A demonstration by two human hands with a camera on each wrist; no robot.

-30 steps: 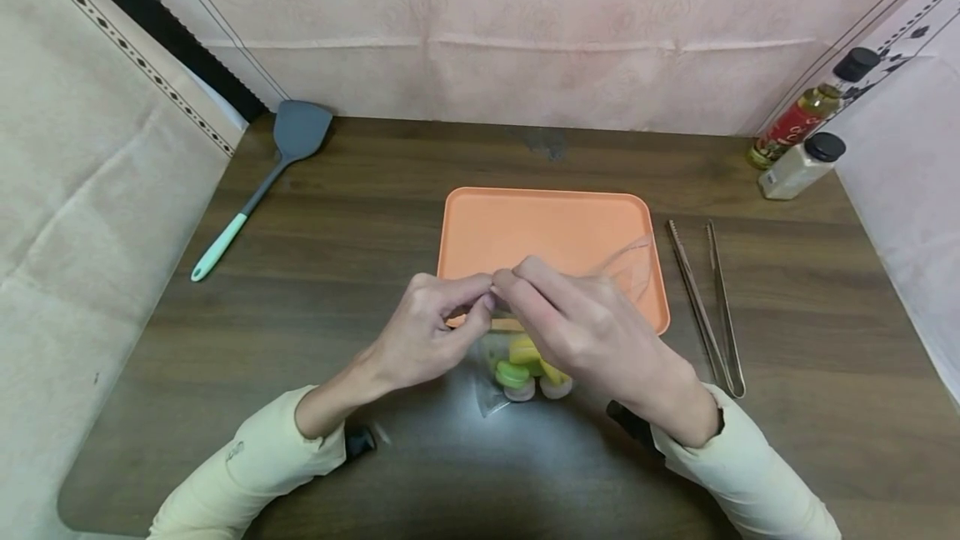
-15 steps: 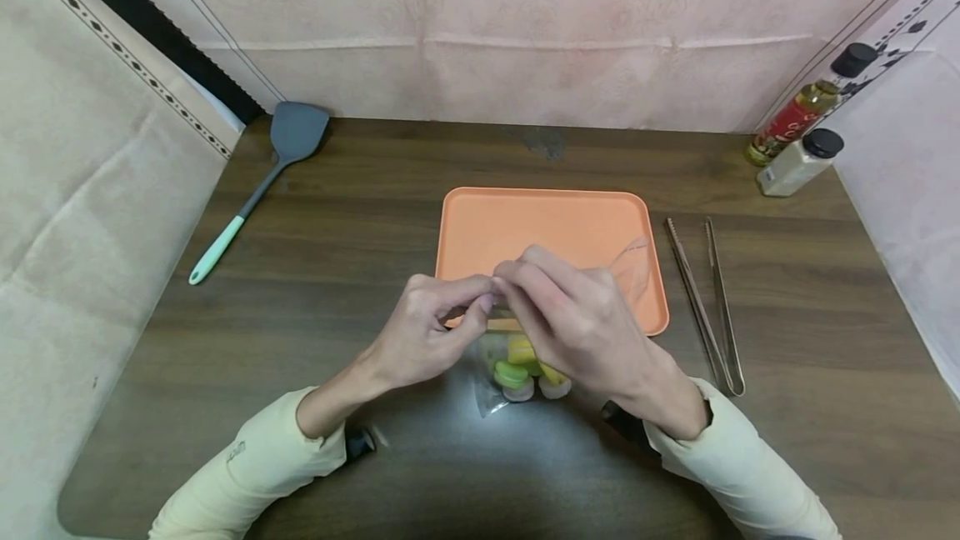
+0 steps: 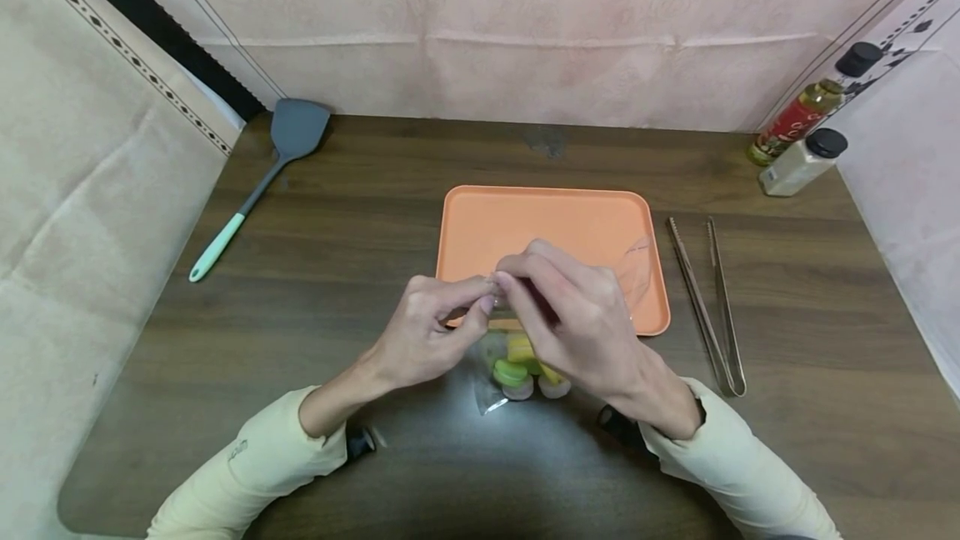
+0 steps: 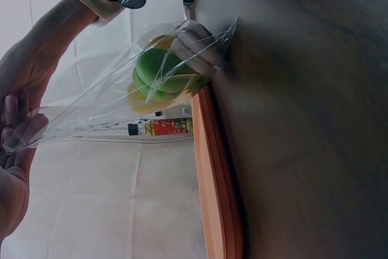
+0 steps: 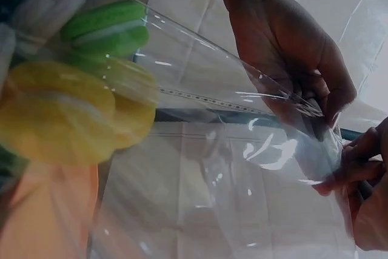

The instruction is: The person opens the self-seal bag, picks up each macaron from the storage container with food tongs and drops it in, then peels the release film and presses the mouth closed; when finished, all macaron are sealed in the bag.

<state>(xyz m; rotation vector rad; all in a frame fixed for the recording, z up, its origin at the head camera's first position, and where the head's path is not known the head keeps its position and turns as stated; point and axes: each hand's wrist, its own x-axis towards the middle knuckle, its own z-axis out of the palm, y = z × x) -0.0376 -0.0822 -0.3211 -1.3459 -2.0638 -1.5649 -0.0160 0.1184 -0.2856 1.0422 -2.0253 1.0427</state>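
Note:
A clear plastic bag (image 3: 489, 390) hangs from both hands over the near edge of the orange tray (image 3: 540, 223). Inside are several macarons: a green macaron (image 5: 106, 28), a yellow macaron (image 5: 57, 110) and pale ones at the bottom. My left hand (image 3: 423, 330) pinches the gathered top of the bag between thumb and index finger. Meeting it there, my right hand (image 3: 581, 325) pinches the bag's mouth too, its fingertips touching the left ones. Loose clear film shows beyond the right hand, above the tray. In the head view, the right hand covers part of the bag.
A grey spatula (image 3: 258, 190) with a mint handle lies at the left. Metal tongs (image 3: 711, 315) lie right of the tray. At the back right stand an oil bottle (image 3: 795, 123) with a red label and a black-capped jar (image 3: 801, 163).
My right hand has tilted and its wrist has shifted slightly left, while its fingertips work at the bag's top. The left hand stays nearly still.

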